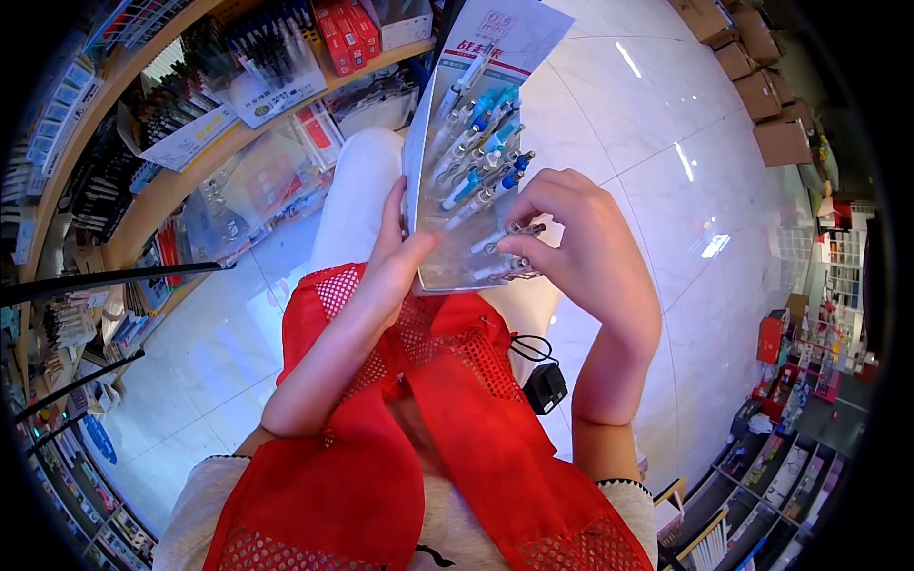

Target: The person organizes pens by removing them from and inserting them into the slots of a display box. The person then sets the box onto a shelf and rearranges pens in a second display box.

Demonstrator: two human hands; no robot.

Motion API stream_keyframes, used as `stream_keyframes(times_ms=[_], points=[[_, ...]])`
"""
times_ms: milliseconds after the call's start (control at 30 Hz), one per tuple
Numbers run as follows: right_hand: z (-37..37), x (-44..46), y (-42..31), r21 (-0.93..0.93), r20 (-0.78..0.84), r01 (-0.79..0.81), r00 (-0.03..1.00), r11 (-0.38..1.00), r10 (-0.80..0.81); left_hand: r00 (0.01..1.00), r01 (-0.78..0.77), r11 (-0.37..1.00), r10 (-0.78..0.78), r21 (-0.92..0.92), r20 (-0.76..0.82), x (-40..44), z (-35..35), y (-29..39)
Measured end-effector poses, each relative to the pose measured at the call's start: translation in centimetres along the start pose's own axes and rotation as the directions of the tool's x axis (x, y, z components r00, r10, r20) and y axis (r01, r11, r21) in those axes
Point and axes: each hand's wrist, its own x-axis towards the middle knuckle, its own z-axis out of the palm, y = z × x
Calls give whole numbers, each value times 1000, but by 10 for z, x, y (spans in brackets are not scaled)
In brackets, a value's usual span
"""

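A white pen display box [505,38] with a printed header card rests tilted over my lap. Several click pens [486,143] with clear, white, teal and blue parts stand in its upper part. My left hand [398,252] is closed around the box's left side near the lower end, the thumb over its edge. At the lower right of the box, my right hand [576,224] pinches the top of a clear pen [487,243] that is still among the others. Another clear pen [500,273] lies just below it. The fingers partly hide both pen tops.
Wooden shelves [181,181] with pens and boxes curve along the left. Plastic-wrapped packets [252,200] lie on the lower level. Cardboard boxes [785,133] are stacked at upper right. A black adapter [546,387] with a cable hangs beside my red vest [457,381].
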Motion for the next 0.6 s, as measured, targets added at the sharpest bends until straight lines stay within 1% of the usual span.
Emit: stream_keyframes(times_ms=[33,133,233,333,433,533,600], points=[[0,1,1,44,12,11,1000,999,-12,1000,19,1000,-19,-7,0,-1,2,2],[2,4,-7,264,-128,-23,990,964,58,998,38,998,-36,-50,51,-1,5,4],[7,7,-14,86,-183,-35,982,996,50,998,-20,1000,21,-20,62,3,2,-3],[14,9,-20,-77,-148,-53,988,996,41,994,-105,991,102,79,35,1,9,2],[19,11,-16,-198,-187,31,980,980,-68,995,-96,994,95,60,28,-3,10,5],[15,8,-31,8,-444,33,896,999,-26,989,-148,984,147,95,19,2,1,-2],[2,2,-41,33,-533,24,846,999,-3,992,-128,987,128,94,8,6,-5,-5]])
